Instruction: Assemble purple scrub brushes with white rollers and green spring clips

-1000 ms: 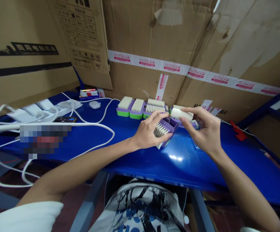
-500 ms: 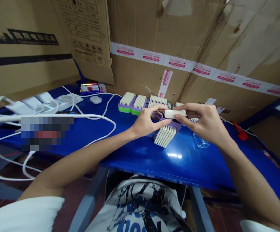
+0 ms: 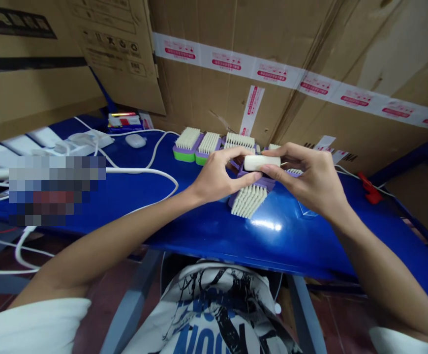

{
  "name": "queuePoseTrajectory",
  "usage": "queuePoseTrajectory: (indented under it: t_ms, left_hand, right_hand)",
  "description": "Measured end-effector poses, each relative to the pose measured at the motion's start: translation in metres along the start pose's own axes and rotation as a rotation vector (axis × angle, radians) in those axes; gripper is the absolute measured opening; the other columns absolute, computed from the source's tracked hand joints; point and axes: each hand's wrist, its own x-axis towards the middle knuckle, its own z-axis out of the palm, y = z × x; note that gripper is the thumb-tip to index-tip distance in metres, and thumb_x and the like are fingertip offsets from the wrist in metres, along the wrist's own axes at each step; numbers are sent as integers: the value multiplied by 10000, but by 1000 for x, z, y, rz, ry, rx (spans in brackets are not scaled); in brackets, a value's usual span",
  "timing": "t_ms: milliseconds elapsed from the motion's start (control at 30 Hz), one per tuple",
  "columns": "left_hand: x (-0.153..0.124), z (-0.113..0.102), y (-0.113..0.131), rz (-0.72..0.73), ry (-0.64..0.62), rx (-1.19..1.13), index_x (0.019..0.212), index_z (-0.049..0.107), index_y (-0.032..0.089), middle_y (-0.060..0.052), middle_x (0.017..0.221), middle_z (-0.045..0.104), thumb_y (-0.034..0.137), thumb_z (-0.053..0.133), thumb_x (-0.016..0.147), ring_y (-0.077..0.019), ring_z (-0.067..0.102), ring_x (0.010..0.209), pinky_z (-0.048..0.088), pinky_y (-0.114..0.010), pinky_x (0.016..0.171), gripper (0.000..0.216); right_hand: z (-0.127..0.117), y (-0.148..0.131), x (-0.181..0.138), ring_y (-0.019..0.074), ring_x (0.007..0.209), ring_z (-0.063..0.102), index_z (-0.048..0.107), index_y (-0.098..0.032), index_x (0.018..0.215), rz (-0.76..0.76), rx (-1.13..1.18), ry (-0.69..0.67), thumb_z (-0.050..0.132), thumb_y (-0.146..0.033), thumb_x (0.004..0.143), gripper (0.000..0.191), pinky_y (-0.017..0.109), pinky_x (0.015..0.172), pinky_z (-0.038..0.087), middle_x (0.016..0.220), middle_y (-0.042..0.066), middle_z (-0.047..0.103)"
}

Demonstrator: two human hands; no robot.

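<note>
Between my two hands is a small off-white, rounded oblong block, held roughly level above the table; its exact kind I cannot make out. My left hand pinches its left end, thumb below and fingers above. From the other side my right hand grips its right end with thumb and fingertips. Just below and behind the block lie purple scrubbing brushes. The nearest brush has its pale bristles turned up toward me. A clear plastic piece lies partly hidden by my right hand.
Along the back stand several brushes, including a green-and-purple brush. To the left are a white mouse, a power strip, looping white cables and a pixelated patch. Cardboard walls the blue table. A red item lies right.
The camera view has tilted down and shifted slightly. Both hands still hold the off-white block, which now shows more of its long side. The clear plastic piece is more covered by my right hand.
</note>
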Motion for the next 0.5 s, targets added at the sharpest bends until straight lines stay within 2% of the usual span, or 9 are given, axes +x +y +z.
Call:
queuePoseTrajectory:
  t_ms: [67, 133, 200, 267, 367, 433, 500]
  left_hand:
    - [1, -5, 3, 1, -26, 12, 1145, 813, 186, -53, 1050, 839, 459, 892, 930, -197, 773, 912, 625, -314, 815, 356]
    - [3, -10, 4, 43, -38, 22, 1273, 812, 209, -77, 1184, 843, 438, 890, 938, -227, 797, 1033, 647, -322, 851, 413]
    - [6, -15, 3, 149, -52, 40, 1418, 794, 263, -91, 1366, 820, 381, 853, 972, -268, 787, 1226, 673, -370, 963, 465]
    - [9, -20, 0, 271, -82, 64, 1502, 786, 326, -79, 1461, 803, 327, 803, 1025, -284, 752, 1344, 653, -451, 1122, 477]
    - [13, -26, -2, 355, -143, 100, 1600, 749, 399, -57, 1429, 824, 333, 799, 1072, -266, 756, 1301, 606, -492, 1224, 535]
    - [15, -29, -1, 353, -171, 131, 1626, 731, 405, -58, 1332, 828, 360, 798, 1091, -245, 756, 1212, 633, -457, 1155, 541]
    - [16, -29, 1, 354, -169, 166, 1583, 770, 376, -58, 1197, 808, 391, 810, 1095, -223, 742, 1109, 647, -409, 1058, 490]
  right_hand:
    - [6, 2, -3, 278, 926, 862, 886, -235, 1163, -5, -23, 23, 829, -632, 1063, 413, 414, 835, 730, 1128, 81, 906]
    - [14, 4, -6, 257, 896, 842, 871, -229, 1211, -15, -53, 49, 798, -582, 1095, 378, 387, 812, 707, 1134, 81, 900]
    - [23, 5, -10, 258, 938, 830, 846, -223, 1284, -40, -77, 72, 735, -531, 1139, 359, 395, 849, 697, 1183, 96, 889]
    - [30, 7, -14, 281, 1034, 820, 810, -223, 1360, -73, -86, 89, 687, -502, 1162, 364, 433, 912, 698, 1255, 119, 869]
    - [37, 11, -22, 296, 1131, 806, 701, -240, 1515, -83, -11, 69, 727, -490, 1135, 456, 467, 947, 711, 1352, 130, 832]
    - [39, 15, -27, 279, 1107, 817, 585, -265, 1590, -46, 133, 69, 787, -507, 1101, 582, 470, 949, 723, 1316, 106, 829]
    - [41, 20, -31, 261, 1022, 832, 503, -297, 1553, 10, 288, 100, 843, -548, 1065, 645, 479, 935, 729, 1202, 61, 832]
